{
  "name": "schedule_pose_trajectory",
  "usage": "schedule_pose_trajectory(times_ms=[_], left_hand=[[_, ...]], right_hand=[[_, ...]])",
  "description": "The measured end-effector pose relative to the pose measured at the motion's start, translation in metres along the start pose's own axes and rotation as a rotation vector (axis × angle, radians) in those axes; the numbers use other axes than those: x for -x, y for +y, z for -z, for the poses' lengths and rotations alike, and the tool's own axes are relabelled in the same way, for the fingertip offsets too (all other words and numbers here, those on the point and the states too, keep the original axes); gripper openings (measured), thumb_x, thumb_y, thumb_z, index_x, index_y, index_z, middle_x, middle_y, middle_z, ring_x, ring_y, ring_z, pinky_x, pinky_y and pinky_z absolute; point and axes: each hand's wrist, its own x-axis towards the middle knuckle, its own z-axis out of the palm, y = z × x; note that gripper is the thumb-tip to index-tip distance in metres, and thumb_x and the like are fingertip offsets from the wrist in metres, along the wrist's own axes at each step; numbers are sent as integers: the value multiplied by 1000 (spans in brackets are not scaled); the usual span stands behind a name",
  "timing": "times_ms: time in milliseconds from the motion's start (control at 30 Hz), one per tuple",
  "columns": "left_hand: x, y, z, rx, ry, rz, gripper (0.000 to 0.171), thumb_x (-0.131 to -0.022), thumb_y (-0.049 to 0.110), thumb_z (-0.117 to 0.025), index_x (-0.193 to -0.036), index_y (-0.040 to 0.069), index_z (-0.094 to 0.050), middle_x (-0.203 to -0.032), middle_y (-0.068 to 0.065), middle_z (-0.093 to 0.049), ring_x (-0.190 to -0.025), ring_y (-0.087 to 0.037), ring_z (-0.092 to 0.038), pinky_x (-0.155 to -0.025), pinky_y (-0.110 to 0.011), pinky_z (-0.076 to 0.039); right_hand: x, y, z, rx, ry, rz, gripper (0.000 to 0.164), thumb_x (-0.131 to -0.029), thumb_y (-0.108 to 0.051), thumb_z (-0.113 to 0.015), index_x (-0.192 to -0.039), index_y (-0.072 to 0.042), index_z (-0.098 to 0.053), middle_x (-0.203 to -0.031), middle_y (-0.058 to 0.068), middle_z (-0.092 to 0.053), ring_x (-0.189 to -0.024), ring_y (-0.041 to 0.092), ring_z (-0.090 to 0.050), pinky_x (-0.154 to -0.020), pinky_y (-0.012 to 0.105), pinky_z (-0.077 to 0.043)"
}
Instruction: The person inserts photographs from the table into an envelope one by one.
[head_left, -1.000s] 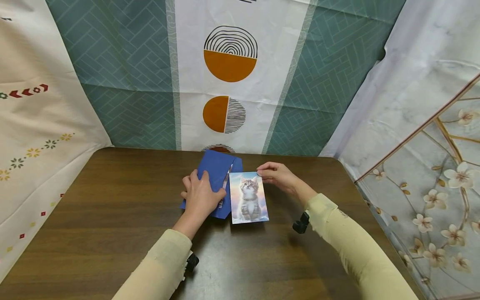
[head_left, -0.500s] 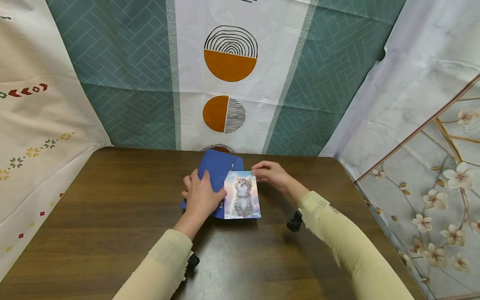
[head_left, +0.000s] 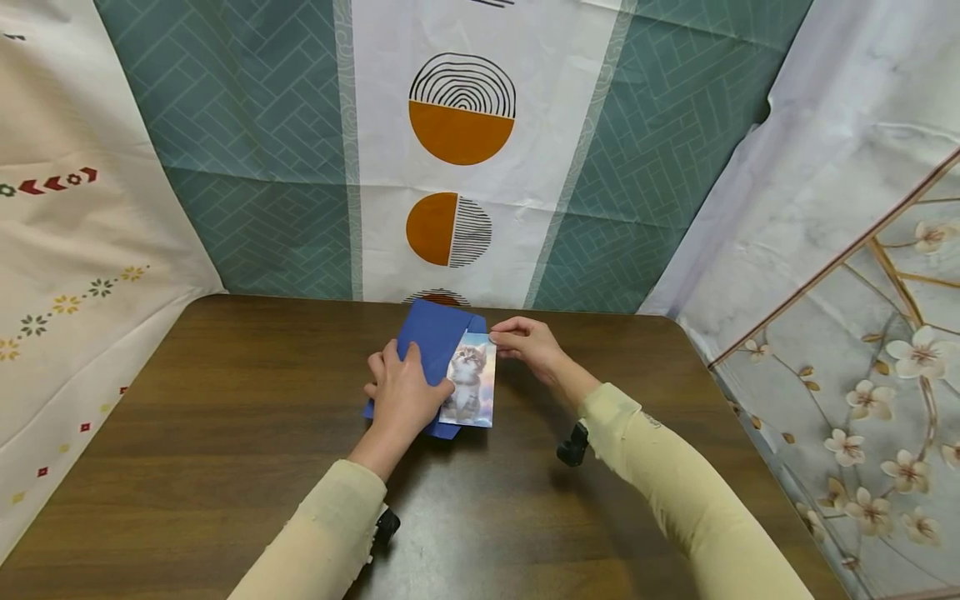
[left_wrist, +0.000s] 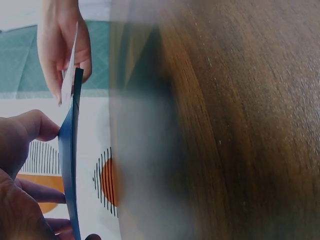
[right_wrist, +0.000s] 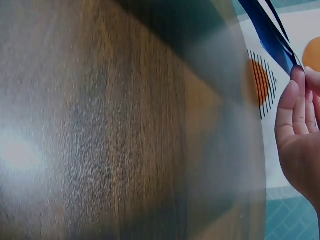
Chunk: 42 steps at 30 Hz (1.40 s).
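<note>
A blue envelope (head_left: 435,327) is held above the far middle of the table by my left hand (head_left: 401,390), fingers spread over its face and thumb near its right-hand opening. Seen edge-on in the left wrist view, the envelope (left_wrist: 68,155) stands between thumb and fingertips. My right hand (head_left: 531,343) pinches the top right corner of a card with a kitten picture (head_left: 471,385). The card's left part lies inside the envelope's opening, hidden by its front; the right part sticks out. In the right wrist view the right hand (right_wrist: 300,135) has its fingertips close to the envelope (right_wrist: 270,37).
The brown wooden table (head_left: 225,467) spreads below both arms. A patterned cloth (head_left: 465,208) hangs behind its far edge, with a light cloth (head_left: 82,275) on the left and a flowered one (head_left: 862,400) on the right. Dark wrist cameras (head_left: 572,446) sit under the sleeves.
My right hand has moved left with the kitten card, and the card has slid from in front of the envelope partly into it. The left hand and envelope have stayed nearly in place.
</note>
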Motion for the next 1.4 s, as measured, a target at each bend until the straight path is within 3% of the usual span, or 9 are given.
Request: schedule_pose_trajectory(times_ms=[300, 700, 1133, 1400], left_hand=[[0, 1, -2, -2, -4, 7, 87, -91, 39, -81, -157, -6, -46, -166, -33, -27, -147, -53, -22, -103, -79, -35], [-1, 1, -3, -8, -7, 6, 88, -92, 40, -80, -157, -7, -46, -165, -33, -27, -147, -54, -22, -103, -80, -35], [0, 4, -3, -1, -6, 7, 88, -93, 41, -78, -158, -7, -45, -165, -33, -27, -147, -53, -22, -103, -80, -35], [-1, 5, -3, -4, -5, 7, 87, -92, 39, -79, -157, -7, -46, -164, -33, -28, -146, -53, -22, -103, -80, -35]], right_hand=[[-1, 0, -17, 15, 39, 38, 17, -97, 0, -76, -112, 6, -74, -86, -2, -77, -78, 12, -74, -72, 28, -60], [2, -1, -11, 105, -35, 58, 24, -97, 1, -75, -117, 11, -71, -87, 2, -77, -77, 14, -74, -69, 29, -60], [-2, -6, -23, -37, -21, 53, 22, -96, 12, -69, -117, 19, -65, -84, 4, -75, -72, 14, -74, -70, 29, -64], [-7, -4, -30, -53, -22, 48, 16, -97, 12, -69, -113, 14, -67, -85, 6, -75, -71, 14, -75, -71, 30, -64]])
